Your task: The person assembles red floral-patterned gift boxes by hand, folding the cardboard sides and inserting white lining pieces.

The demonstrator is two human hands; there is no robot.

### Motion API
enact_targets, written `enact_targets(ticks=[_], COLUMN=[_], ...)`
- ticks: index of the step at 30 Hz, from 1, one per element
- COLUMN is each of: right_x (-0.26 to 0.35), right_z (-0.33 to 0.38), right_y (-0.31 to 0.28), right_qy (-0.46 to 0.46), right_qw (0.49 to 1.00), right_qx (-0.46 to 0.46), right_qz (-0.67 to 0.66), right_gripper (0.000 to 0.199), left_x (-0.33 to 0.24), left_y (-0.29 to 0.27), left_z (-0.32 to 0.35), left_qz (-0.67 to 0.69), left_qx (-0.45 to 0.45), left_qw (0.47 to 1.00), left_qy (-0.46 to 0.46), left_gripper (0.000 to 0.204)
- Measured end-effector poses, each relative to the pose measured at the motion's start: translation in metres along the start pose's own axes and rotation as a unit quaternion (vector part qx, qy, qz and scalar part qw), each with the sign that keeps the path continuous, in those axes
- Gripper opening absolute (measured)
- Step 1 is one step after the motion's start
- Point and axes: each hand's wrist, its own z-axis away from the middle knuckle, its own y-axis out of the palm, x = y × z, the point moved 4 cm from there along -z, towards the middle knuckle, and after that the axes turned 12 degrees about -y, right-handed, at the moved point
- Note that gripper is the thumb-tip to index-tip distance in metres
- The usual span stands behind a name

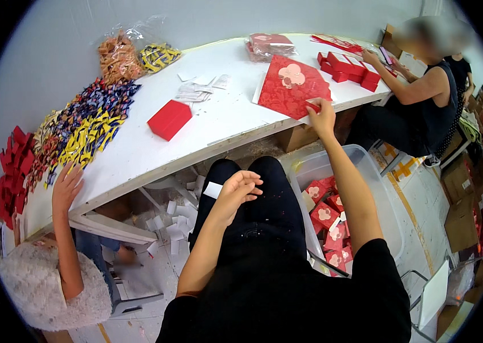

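My right hand (322,117) pinches the near corner of a flat red patterned sheet (304,86) with a pale pink flower shape on it. The sheet lies on the white table, and a white edge shows along its left side. Above my lap, my left hand (238,194) is open, its fingers loosely bent and holding nothing I can see. A small white piece of paper (213,190) shows beside that wrist, over my thigh. A closed red box (170,120) rests on the table to the left, near some loose white slips (196,90).
Colourful wrapped packets (90,131) cover the table's left, where a co-worker's hand (68,186) reaches. Red boxes (350,67) stand at the right, beside another seated person (427,91). By my right leg is a plastic bin (387,211) of red boxes. White scraps (176,226) litter the floor.
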Motion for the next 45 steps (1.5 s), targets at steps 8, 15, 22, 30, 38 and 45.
enact_targets(ticks=[8, 15, 22, 30, 38, 45], right_x=[0.138, 0.214, 0.222, 0.207, 0.212, 0.235], right_z=[0.093, 0.161, 0.138, 0.151, 0.155, 0.175], right_y=[-0.047, -0.045, -0.072, -0.062, -0.057, -0.038], right_qy=[0.269, 0.294, 0.208, 0.256, 0.348, 0.349], right_qw=[0.847, 0.689, 0.618, 0.702, 0.549, 0.589], right_qx=[-0.126, 0.074, 0.134, 0.025, 0.011, 0.063], right_qz=[-0.44, -0.658, -0.746, -0.664, -0.76, -0.726], right_gripper=[0.006, 0.009, 0.039, 0.035, 0.047, 0.044], left_x=[-0.015, -0.038, -0.052, -0.043, -0.033, -0.035], left_y=[0.002, 0.001, -0.018, -0.014, -0.019, 0.02], left_z=[-0.007, 0.022, 0.058, 0.062, 0.058, 0.053], left_qz=[0.049, 0.185, 0.146, -0.029, -0.033, -0.051], left_qx=[-0.113, -0.171, -0.149, -0.186, -0.161, -0.131], left_qw=[0.982, 0.92, 0.938, 0.947, 0.972, 0.946], left_qy=[0.145, 0.301, 0.275, 0.261, 0.167, 0.291], left_gripper=[0.057, 0.034, 0.032, 0.031, 0.043, 0.117])
